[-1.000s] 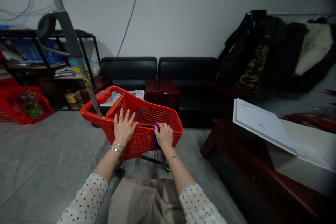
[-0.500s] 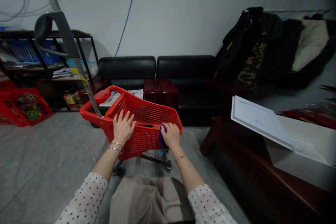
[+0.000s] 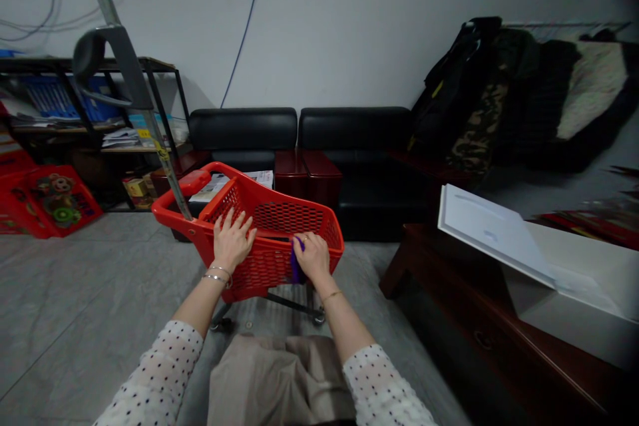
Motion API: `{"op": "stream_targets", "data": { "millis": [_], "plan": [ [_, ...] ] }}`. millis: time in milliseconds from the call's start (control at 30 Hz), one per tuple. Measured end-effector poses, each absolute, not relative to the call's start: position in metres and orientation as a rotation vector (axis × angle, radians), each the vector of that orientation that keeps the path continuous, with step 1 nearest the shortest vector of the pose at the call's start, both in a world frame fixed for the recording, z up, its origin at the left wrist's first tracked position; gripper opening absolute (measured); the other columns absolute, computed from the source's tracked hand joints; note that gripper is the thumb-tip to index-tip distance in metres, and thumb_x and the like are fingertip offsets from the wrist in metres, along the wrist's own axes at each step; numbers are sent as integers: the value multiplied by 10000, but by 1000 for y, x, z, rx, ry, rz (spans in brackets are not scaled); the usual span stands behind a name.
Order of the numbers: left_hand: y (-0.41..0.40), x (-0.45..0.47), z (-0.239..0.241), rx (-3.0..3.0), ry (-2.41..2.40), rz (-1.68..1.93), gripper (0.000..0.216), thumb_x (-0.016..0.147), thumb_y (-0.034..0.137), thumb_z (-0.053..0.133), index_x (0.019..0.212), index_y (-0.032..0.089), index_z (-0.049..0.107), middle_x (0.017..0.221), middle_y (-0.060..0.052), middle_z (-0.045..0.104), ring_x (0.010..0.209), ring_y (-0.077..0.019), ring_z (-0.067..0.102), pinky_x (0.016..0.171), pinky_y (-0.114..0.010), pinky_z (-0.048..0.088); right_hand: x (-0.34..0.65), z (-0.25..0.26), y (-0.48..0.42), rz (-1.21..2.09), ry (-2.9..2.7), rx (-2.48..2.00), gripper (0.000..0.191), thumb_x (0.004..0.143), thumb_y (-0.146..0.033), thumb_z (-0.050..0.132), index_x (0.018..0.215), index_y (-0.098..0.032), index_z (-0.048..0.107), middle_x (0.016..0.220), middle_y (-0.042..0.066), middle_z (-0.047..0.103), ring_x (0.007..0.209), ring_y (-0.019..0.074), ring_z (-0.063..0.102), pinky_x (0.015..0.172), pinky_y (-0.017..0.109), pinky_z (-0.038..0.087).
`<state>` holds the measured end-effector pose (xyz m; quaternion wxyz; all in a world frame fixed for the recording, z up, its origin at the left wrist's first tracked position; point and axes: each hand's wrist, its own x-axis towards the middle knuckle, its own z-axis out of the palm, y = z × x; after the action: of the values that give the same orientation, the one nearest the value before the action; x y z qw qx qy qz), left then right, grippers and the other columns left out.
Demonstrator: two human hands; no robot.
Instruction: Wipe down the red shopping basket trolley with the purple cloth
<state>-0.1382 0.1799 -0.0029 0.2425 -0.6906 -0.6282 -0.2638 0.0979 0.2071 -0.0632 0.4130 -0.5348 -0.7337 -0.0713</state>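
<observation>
In front of me stands a red plastic shopping cart with perforated basket walls. My left hand lies on the near rim beside the child-seat end, its fingers spread and nothing in them. Over the same rim, closer to the right end, my right hand is closed on a purple cloth, which hangs against the outside of the basket wall. A metal pole with a grey crutch-style grip slants up from the cart's handle end. The cart's lower frame and small wheels show beneath.
Behind the cart is a black sofa with dark wooden arms. A wooden table on the right bears an open white box. Shelves and red boxes stand left; coats hang at the right wall.
My right hand has slid a little left along the near rim with the purple cloth. My left hand stays at nearly the same place on the rim.
</observation>
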Motion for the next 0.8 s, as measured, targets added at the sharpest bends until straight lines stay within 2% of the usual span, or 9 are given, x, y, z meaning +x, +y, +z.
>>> {"op": "stream_targets", "data": {
  "millis": [133, 233, 367, 500, 667, 800],
  "plan": [
    [180, -136, -5, -1882, -1711, -719, 437, 964, 443, 381, 1251, 273, 663, 1392, -52, 592, 1426, -288, 351, 1161, -515, 177, 159, -79, 216, -150, -1662, -1571, 303, 942, -289, 459, 936, -164, 735, 910, 83, 684, 822, 182, 568, 794, 297, 352],
    [182, -135, -6, -1877, -1715, -729, 437, 965, 441, 375, 1259, 283, 657, 1385, -47, 599, 1425, -288, 356, 1156, -521, 182, 137, -72, 213, -175, -1573, -1697, 304, 941, -313, 471, 927, -162, 735, 885, 96, 673, 808, 195, 562, 777, 311, 347],
    [182, -137, -3, -1889, -1724, -743, 448, 965, 443, 369, 1259, 270, 660, 1378, -61, 604, 1426, -292, 353, 1156, -524, 178, 63, -52, 203, -203, -1781, -1507, 318, 950, -426, 499, 1005, -207, 723, 904, 76, 658, 834, 193, 554, 788, 306, 346],
    [179, -140, -1, -1907, -1731, -746, 437, 955, 444, 387, 1254, 286, 664, 1377, -54, 605, 1425, -296, 353, 1165, -531, 158, 66, -51, 200, -171, -1913, -1326, 295, 971, -377, 470, 1054, -223, 708, 955, 57, 669, 873, 173, 559, 835, 287, 352],
    [178, -139, -3, -1899, -1739, -788, 428, 951, 421, 394, 1260, 293, 660, 1379, -44, 603, 1434, -287, 342, 1171, -519, 153, 142, -68, 210, -139, -1668, -1568, 368, 965, -304, 386, 919, -177, 728, 845, 73, 655, 795, 177, 549, 816, 312, 366],
    [182, -135, -5, -1913, -1742, -812, 432, 946, 415, 396, 1273, 294, 651, 1390, -43, 592, 1439, -293, 332, 1163, -525, 165, 122, -63, 213, -167, -1602, -1648, 338, 945, -309, 432, 883, -157, 728, 811, 88, 641, 765, 188, 536, 791, 324, 359]
  ]
}}
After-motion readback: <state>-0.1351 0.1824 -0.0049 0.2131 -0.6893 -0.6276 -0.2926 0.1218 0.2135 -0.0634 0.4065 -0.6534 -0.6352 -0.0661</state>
